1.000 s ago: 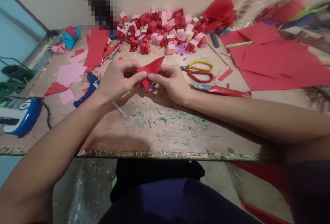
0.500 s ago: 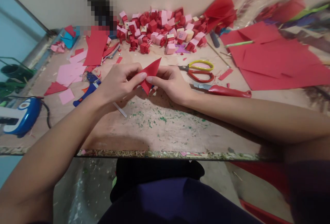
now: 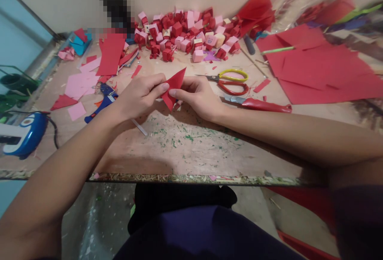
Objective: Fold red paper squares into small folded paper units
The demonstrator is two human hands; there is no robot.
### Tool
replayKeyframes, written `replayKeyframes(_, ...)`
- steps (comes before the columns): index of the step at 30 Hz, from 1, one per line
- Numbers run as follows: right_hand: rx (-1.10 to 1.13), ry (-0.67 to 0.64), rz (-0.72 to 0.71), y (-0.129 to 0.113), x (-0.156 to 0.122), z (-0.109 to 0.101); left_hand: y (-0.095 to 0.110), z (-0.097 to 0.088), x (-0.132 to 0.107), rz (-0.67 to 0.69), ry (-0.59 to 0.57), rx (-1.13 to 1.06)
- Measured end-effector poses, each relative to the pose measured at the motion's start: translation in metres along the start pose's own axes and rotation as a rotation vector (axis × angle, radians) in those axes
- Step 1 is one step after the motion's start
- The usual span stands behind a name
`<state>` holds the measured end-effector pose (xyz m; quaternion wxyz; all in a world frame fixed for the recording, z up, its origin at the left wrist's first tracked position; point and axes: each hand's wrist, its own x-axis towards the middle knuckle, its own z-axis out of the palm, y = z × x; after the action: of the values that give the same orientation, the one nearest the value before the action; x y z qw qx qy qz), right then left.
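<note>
A folded piece of red paper (image 3: 176, 86) with pointed ends is held up over the middle of the table. My left hand (image 3: 140, 94) pinches its left side, thumb in front and fingers behind. From the right, my right hand (image 3: 199, 96) grips the same paper with its thumb pressed on the front face. Both thumb tips nearly meet at the paper's middle. Most fingertips are hidden behind it. Beyond my right hand lie scissors (image 3: 231, 81) with one yellow and one red handle, and a red-handled knife (image 3: 263, 105).
Small red and pink paper boxes (image 3: 182, 32) are heaped along the wall. Large red sheets (image 3: 317, 68) lie at the right. Pink paper (image 3: 80, 84), a blue glue gun (image 3: 101, 106) and a blue-and-white device (image 3: 28, 136) are on the left. Green scraps (image 3: 188, 137) litter the table (image 3: 191, 164).
Very little differs. The left hand and the paper's left edge have shifted slightly, and both hands keep their grip on the red paper.
</note>
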<state>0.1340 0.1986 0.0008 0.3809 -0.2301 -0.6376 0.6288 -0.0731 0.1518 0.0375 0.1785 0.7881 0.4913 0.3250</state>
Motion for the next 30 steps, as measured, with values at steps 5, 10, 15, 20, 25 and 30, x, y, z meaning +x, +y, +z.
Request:
replayKeyframes(5,0.009,-0.018,0.008,-0.0005,0.0006,0.0001,-0.0004,0.0033,-0.0012,-0.03,0.03,-0.007)
replayKeyframes(10,0.001,-0.028,0.015,0.0003,-0.0002,-0.0001,-0.0024,0.0042,-0.002,-0.012,0.026,-0.015)
replayKeyframes(15,0.064,0.02,0.04,0.0009,-0.002,0.0013,-0.0048,0.0018,-0.0014,0.033,0.017,-0.011)
replayKeyframes(20,0.159,0.045,0.073,0.0048,-0.0013,0.0015,-0.0062,0.0001,-0.0006,0.006,0.001,-0.049)
replayKeyframes(25,0.168,0.054,0.082,0.0046,-0.0007,0.0016,-0.0042,0.0004,-0.0017,0.01,0.0,-0.06)
replayKeyframes(30,0.211,0.074,0.058,0.0037,0.0009,0.0028,0.002,-0.003,-0.0026,-0.001,-0.05,0.057)
